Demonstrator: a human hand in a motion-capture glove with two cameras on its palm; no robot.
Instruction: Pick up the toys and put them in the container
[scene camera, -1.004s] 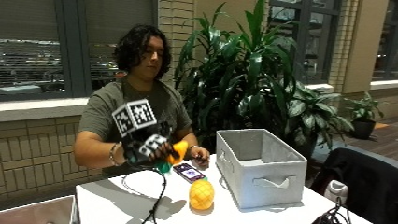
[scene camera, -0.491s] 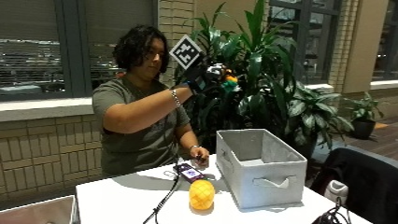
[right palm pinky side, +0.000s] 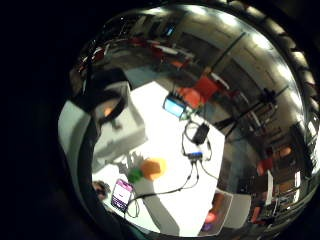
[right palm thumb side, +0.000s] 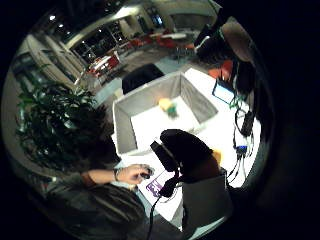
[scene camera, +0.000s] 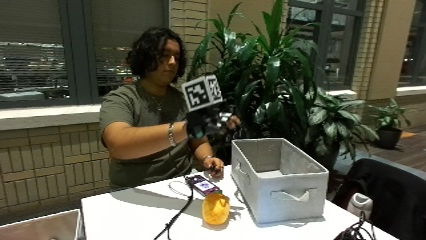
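My gloved right hand (scene camera: 212, 124) hangs in the air at chest height, just left of the grey fabric container (scene camera: 279, 175), its fingers spread and holding nothing. In the thumb side palm view an orange and green toy (right palm thumb side: 169, 106) lies on the floor of the container (right palm thumb side: 145, 125). A second orange toy (scene camera: 215, 208) stands on the white table (scene camera: 126, 215) in front of the container's near left corner; beside it in the little finger side palm view (right palm pinky side: 152, 168) there is a small green piece (right palm pinky side: 135, 175).
A phone (scene camera: 202, 184) with a cable lies on the table near the person's bare left hand (scene camera: 214, 170). A large plant (scene camera: 279, 75) stands behind the container. A dark chair (scene camera: 393, 190) is at the right. More devices and cables (right palm pinky side: 197, 142) lie further along the table.
The hand has come down from head height to chest height. The orange and green toy it held is out of the hand and lies in the container.
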